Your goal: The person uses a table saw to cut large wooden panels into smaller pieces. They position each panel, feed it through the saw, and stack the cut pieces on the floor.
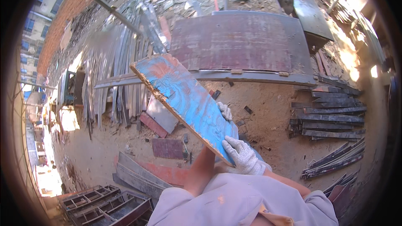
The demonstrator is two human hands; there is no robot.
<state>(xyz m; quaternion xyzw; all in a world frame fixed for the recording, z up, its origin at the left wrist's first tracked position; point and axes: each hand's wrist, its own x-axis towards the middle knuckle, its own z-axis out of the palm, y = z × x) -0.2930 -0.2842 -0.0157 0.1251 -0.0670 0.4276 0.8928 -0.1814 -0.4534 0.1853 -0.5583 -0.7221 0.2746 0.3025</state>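
A long plywood board (184,96) with worn blue and reddish-brown paint slants from my waist up to the far left. Its left edge is rough and splintered. My right hand (245,157), in a pale knitted glove, grips the near end, fingers lying over the painted face. From the left, my bare forearm passes beneath the board. The gloved fingers of my left hand (225,111) curl up around its right edge, while the rest of that hand is hidden underneath. The board's far end hangs in front of a work table (238,42).
The brown-topped table has a long grey rail (255,76) along its near side. A saw blade (287,1) stands at a metal bench on the far right. Dark strips (333,117) are stacked at right; long strips (113,67) lean at left. Metal frames (109,205) lie lower left.
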